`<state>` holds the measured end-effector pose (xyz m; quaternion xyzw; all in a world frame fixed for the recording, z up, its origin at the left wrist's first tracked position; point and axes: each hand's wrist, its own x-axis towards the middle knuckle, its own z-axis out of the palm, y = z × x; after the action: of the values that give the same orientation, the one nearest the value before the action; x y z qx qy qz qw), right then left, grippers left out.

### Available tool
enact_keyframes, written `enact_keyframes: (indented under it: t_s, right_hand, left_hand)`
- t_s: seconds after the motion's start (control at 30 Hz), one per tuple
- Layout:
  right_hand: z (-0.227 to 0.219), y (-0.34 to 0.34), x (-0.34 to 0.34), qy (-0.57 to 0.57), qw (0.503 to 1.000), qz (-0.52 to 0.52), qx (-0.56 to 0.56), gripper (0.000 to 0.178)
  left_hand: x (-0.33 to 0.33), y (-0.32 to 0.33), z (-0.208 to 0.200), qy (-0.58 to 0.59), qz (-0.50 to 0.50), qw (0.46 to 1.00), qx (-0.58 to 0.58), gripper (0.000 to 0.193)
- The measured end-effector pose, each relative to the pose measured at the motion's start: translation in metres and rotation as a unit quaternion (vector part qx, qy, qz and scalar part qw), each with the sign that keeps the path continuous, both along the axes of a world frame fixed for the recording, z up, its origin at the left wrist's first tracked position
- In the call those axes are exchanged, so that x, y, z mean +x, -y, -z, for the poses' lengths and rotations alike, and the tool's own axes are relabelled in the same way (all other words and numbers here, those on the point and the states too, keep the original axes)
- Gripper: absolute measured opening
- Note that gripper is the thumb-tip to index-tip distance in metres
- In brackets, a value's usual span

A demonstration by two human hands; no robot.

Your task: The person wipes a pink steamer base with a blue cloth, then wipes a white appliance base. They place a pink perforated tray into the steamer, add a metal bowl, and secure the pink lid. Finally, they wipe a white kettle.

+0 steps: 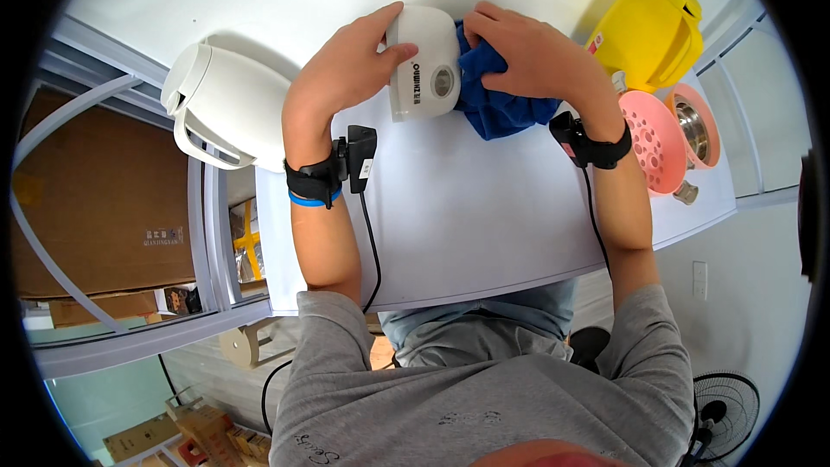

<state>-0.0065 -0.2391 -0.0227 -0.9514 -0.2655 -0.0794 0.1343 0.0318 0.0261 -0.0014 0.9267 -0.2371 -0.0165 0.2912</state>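
Observation:
My left hand (346, 60) grips the left side of a white rounded plastic case (424, 39) with a grey oval piece on its face and dark printing. Its thumb lies on the near face, and the fingers reach round the far edge. In my right hand (536, 50) is a bunched blue cloth (500, 112), pressed against the case's right side. Part of the cloth is hidden under the palm and fingers. Both hands are over the far half of the white table (484, 216).
To the left lies a white jug (229, 95) with a handle. At the right are a yellow jug (644, 30), a pink perforated basket (653, 143) and a pink-rimmed metal bowl (692, 130). Black wrist straps trail cables (373, 242) over the table. A fan (726, 415) stands lower right.

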Motion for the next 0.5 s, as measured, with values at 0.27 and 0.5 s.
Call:
enact_keyframes:
  t_s: [0.27, 0.5]
  right_hand:
    - [0.049, -0.009, 0.027, -0.135, 0.991, -0.023, -0.003, 0.083]
    - [0.034, 0.013, 0.039, 0.010, 0.988, -0.080, 0.133, 0.064]
  left_hand:
    - [0.002, -0.001, 0.007, 0.025, 0.009, 1.000, 0.013, 0.062]
    - [-0.009, -0.001, -0.001, 0.012, 0.000, 1.000, 0.027, 0.063]
